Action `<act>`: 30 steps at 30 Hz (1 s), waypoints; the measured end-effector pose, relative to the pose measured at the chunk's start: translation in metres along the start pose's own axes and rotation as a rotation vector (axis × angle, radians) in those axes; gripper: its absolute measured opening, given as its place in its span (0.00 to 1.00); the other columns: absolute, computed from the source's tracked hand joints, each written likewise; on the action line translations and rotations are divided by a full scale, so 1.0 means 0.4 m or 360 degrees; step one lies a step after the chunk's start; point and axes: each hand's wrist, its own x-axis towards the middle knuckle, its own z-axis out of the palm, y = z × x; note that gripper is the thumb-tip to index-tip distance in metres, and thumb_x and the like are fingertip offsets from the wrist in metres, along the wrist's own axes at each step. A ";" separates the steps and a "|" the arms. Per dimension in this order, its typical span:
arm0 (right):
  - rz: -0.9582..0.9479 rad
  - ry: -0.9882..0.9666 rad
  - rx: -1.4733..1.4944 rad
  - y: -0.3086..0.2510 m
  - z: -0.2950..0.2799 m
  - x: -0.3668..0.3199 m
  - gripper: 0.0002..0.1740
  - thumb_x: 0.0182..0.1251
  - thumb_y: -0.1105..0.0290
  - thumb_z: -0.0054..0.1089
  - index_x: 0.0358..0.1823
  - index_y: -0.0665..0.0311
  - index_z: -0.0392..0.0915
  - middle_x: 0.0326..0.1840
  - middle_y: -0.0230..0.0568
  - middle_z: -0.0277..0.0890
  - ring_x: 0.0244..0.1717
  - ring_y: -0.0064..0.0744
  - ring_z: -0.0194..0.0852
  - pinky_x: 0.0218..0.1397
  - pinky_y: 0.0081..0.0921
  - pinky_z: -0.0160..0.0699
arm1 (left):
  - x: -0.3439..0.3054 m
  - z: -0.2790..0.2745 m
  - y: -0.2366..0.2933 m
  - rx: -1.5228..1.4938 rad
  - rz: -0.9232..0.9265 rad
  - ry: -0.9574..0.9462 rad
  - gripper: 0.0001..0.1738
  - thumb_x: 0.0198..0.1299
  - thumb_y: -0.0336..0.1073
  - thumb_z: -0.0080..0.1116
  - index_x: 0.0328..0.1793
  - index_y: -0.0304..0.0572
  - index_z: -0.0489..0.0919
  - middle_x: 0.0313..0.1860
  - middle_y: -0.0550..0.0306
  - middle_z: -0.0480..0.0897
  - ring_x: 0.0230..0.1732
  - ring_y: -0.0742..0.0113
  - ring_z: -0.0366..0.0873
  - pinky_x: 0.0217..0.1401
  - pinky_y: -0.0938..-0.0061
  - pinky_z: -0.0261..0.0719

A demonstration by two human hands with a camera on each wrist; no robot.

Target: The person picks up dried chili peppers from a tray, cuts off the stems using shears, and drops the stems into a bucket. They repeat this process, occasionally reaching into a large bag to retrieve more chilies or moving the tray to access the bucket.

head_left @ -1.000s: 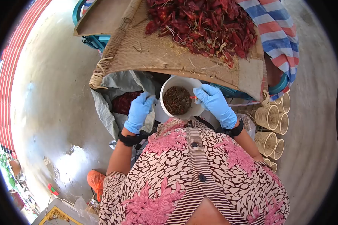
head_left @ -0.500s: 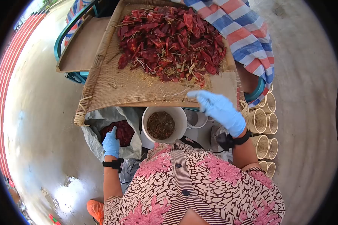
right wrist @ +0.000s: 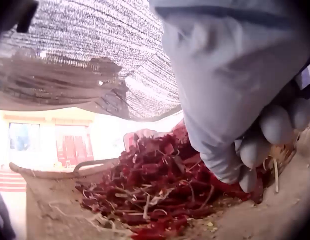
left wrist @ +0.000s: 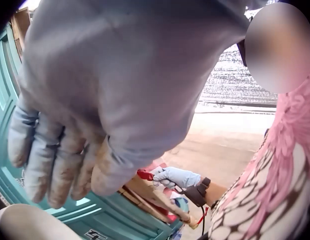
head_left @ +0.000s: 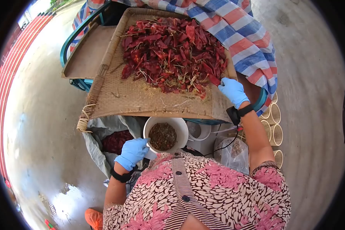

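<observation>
In the head view a heap of dried red peppers (head_left: 172,50) lies on a woven tray (head_left: 122,105). My gloved right hand (head_left: 232,91) is at the heap's right side, pinching a red pepper (head_left: 214,79), which also shows in the left wrist view (left wrist: 144,175). In the right wrist view that hand (right wrist: 215,85) is bent over the peppers. My left hand (head_left: 132,153) hangs beside the left rim of a white bucket (head_left: 183,132) holding brown bits; its fingers (left wrist: 58,165) point down, relaxed, with nothing visible between them. Whether it touches the rim I cannot tell.
Left of the bucket stands a grey-green sack (head_left: 94,147) with red peppers inside. A smaller white container (head_left: 206,132) and a clear plastic bag (head_left: 235,161) are to the right. Striped cloth (head_left: 253,46) drapes the tray's right side; wire-like baskets (head_left: 276,136) stand beyond.
My right hand has gone from the bucket, over the tray's front edge, to the heap and taken a pepper. My left hand dipped over the sack, then came back beside the bucket. The view shifted.
</observation>
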 end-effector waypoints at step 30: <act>-0.0235 -0.1639 0.2158 -0.349 -0.190 -0.261 0.10 0.67 0.62 0.64 0.33 0.60 0.79 0.24 0.29 0.80 0.16 0.09 0.58 0.17 0.13 0.51 | 0.177 -0.218 0.231 -0.0359 0.0676 0.0386 0.12 0.57 0.32 0.62 0.47 0.46 0.76 0.33 0.51 0.81 0.35 0.49 0.81 0.36 0.61 0.77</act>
